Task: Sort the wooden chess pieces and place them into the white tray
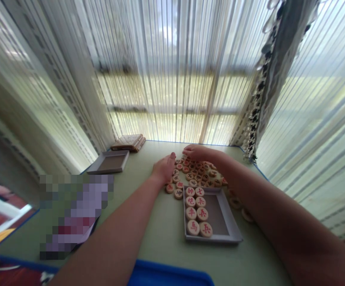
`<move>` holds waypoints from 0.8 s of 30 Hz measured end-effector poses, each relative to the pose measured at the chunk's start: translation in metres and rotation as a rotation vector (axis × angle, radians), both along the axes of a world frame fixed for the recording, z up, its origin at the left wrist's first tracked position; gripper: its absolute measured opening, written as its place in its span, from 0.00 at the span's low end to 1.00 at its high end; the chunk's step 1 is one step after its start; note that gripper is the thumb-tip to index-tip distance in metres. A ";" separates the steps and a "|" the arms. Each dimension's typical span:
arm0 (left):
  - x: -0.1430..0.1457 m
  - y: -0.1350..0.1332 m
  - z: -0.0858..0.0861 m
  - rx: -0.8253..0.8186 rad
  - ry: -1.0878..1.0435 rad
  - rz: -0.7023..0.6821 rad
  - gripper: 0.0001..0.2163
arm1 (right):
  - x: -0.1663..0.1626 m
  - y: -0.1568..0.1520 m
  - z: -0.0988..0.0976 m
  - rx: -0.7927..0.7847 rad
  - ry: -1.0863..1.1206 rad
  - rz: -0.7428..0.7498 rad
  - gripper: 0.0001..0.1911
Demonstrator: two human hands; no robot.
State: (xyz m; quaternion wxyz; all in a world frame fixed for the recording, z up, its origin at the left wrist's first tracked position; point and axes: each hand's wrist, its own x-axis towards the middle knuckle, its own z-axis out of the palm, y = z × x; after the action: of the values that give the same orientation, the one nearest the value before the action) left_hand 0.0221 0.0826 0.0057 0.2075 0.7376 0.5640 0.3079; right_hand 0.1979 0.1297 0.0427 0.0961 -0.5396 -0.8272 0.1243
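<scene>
Many round wooden Chinese chess pieces [189,176] lie in a loose pile on the table, marked with red or black characters. My left hand [163,169] is at the pile's left edge, thumb raised and the other fingers partly hidden; it looks open. Across the far side reaches my right hand [195,151], its fingers loosely curved over the pieces, with no held piece visible. In front of the pile, a shallow grey box [228,216] holds two columns of red-marked pieces [191,213] along its left side. Its right part shows bare bottom.
Another shallow box [112,162] rests at the back left, near a folded board-like stack [129,142]. A blurred-out purple object [83,210] lies left of my forearm. A blue edge [169,274] shows at the front. Sheer curtains [172,79] hang behind the table.
</scene>
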 end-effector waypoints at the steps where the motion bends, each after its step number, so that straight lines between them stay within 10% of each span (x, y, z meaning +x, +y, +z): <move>1: 0.000 0.000 0.000 0.003 -0.005 0.002 0.28 | 0.002 0.000 0.002 -0.018 0.022 -0.037 0.17; 24: -0.002 0.000 0.002 0.083 -0.012 0.013 0.19 | 0.010 -0.008 0.015 -0.381 0.051 0.060 0.21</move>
State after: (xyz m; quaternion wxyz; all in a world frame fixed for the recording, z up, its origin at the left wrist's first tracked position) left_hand 0.0200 0.0829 0.0077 0.1782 0.7400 0.5543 0.3368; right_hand 0.2083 0.1219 0.0577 0.0093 -0.5199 -0.8017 0.2950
